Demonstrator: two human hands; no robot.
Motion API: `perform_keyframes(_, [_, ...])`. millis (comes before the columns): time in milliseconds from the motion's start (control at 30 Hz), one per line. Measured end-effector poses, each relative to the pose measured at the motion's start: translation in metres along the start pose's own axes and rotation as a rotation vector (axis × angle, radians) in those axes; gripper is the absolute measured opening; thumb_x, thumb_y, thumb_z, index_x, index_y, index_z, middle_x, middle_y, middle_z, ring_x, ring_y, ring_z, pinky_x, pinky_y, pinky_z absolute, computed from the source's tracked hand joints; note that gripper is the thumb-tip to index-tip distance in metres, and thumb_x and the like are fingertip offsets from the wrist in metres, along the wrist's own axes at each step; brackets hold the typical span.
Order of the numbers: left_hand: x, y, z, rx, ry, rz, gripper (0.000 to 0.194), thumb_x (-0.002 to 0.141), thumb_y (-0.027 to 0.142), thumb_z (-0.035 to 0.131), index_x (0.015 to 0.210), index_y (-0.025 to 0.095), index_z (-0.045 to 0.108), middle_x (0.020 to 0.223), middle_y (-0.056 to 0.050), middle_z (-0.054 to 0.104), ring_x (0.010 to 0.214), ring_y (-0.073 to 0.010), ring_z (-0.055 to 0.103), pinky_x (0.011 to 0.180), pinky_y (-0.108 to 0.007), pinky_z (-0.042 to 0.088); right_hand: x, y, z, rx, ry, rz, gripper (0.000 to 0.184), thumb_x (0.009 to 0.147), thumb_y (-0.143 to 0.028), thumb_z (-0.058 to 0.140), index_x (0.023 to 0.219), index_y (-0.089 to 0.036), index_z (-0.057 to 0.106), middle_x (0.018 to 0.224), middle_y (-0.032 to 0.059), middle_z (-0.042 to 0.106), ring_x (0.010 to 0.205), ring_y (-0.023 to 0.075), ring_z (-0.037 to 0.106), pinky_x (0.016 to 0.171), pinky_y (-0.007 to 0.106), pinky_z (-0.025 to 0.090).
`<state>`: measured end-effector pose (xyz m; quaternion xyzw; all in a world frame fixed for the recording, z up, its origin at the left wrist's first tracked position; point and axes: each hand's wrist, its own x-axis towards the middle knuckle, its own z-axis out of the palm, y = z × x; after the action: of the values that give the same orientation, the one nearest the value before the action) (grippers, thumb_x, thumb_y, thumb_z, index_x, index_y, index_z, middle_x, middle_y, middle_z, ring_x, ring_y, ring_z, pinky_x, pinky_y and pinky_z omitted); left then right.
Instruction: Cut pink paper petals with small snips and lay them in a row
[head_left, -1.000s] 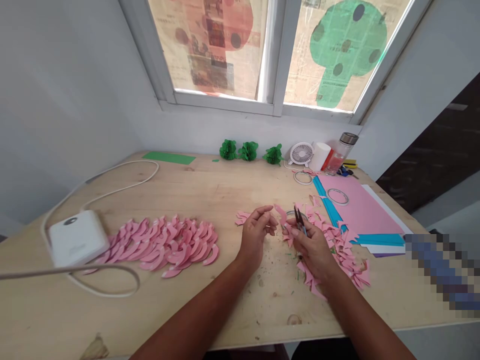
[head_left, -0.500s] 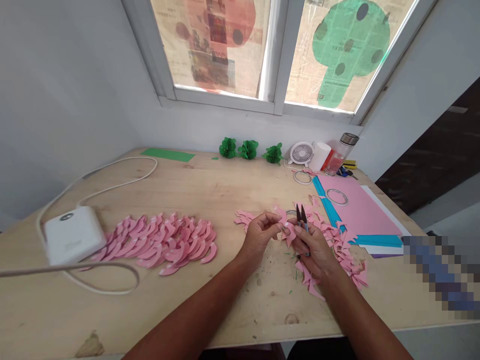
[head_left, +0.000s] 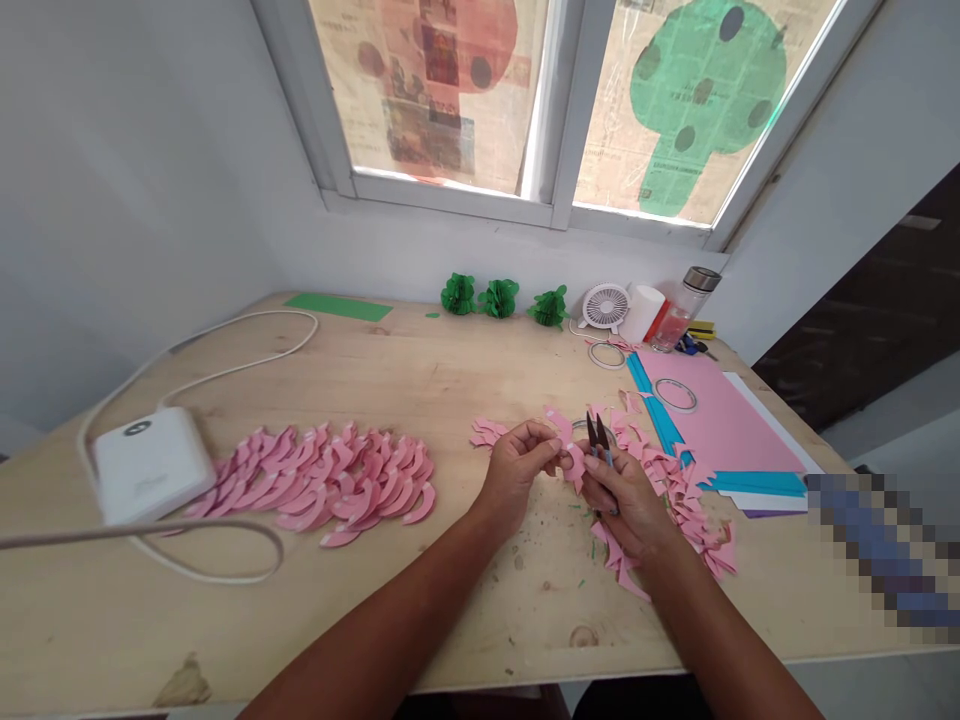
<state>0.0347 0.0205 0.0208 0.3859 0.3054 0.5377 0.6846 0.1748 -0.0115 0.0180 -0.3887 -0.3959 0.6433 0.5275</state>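
Between my two hands is a curved pink paper piece (head_left: 573, 470). The fingertips of my left hand (head_left: 517, 470) pinch it from the left. My right hand (head_left: 626, 495) is closed around a pair of scissors (head_left: 598, 435), blades pointing up and away, while its fingertips meet the paper's right side. Pink paper scraps (head_left: 686, 490) lie under and around the right hand. Farther left on the wooden table (head_left: 420, 620), curved pink paper pieces (head_left: 330, 475) overlap in a loose heap.
A white power bank (head_left: 154, 465) with a looping cable sits at left. Pink and blue paper sheets (head_left: 739, 425) lie at right under a tape roll (head_left: 676, 395). Along the wall stand green paper balls (head_left: 499, 298), a small fan (head_left: 606, 307) and a bottle (head_left: 682, 310).
My hands stay close together over the scraps. The scissor blades have tilted slightly left, and the pink piece has turned a little between my fingers.
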Motion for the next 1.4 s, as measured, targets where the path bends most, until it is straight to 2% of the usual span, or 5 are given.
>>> perform_keyframes(467, [0.004,-0.003,-0.003,0.007,0.057,0.049,0.015,0.063,0.024,0.067,0.066,0.014,0.057,0.058,0.0,0.059,0.053,-0.0095,0.051,0.052,-0.021,0.038,0.004,0.006,-0.001,-0.154,0.123,-0.055,0.028,0.069,-0.035,0.069,0.088,-0.016,0.06,0.056,-0.0059,0.044,0.039,0.0016,0.021,0.038,0.019,0.012])
perform_keyframes(867, [0.005,-0.003,-0.003,0.0,0.07,0.029,0.014,0.062,0.023,0.068,0.065,0.014,0.058,0.056,0.001,0.057,0.051,-0.0085,0.05,0.05,-0.021,0.038,0.005,0.011,-0.003,-0.346,0.254,-0.12,0.024,0.071,-0.037,0.066,0.082,-0.016,0.062,0.055,-0.0052,0.045,0.045,0.0062,0.035,0.042,0.019,0.025])
perform_keyframes(1100, [0.004,-0.005,-0.001,0.09,0.126,0.076,0.018,0.062,0.025,0.067,0.072,0.015,0.056,0.059,0.002,0.056,0.052,-0.0084,0.049,0.048,-0.02,0.038,0.001,0.006,0.0,-0.808,0.361,-0.411,0.02,0.078,-0.034,0.055,0.084,-0.016,0.064,0.069,0.0007,0.059,0.059,0.0131,0.051,0.055,0.023,0.039])
perform_keyframes(1300, [0.001,-0.003,-0.003,0.222,0.316,0.299,0.012,0.068,0.025,0.062,0.068,0.016,0.053,0.058,0.003,0.053,0.051,-0.0084,0.047,0.048,-0.02,0.038,-0.002,0.005,-0.003,-1.078,0.392,-0.703,0.017,0.079,-0.022,0.05,0.089,-0.019,0.064,0.082,0.004,0.066,0.073,0.0169,0.06,0.063,0.026,0.046])
perform_keyframes(1400, [-0.003,0.002,-0.004,0.35,0.33,0.448,0.008,0.071,0.024,0.061,0.072,0.016,0.057,0.064,0.001,0.056,0.059,-0.01,0.051,0.056,-0.022,0.042,-0.002,0.005,-0.005,-1.143,0.387,-0.771,0.02,0.078,-0.017,0.049,0.093,-0.02,0.063,0.086,0.0051,0.067,0.077,0.0176,0.062,0.065,0.026,0.048])
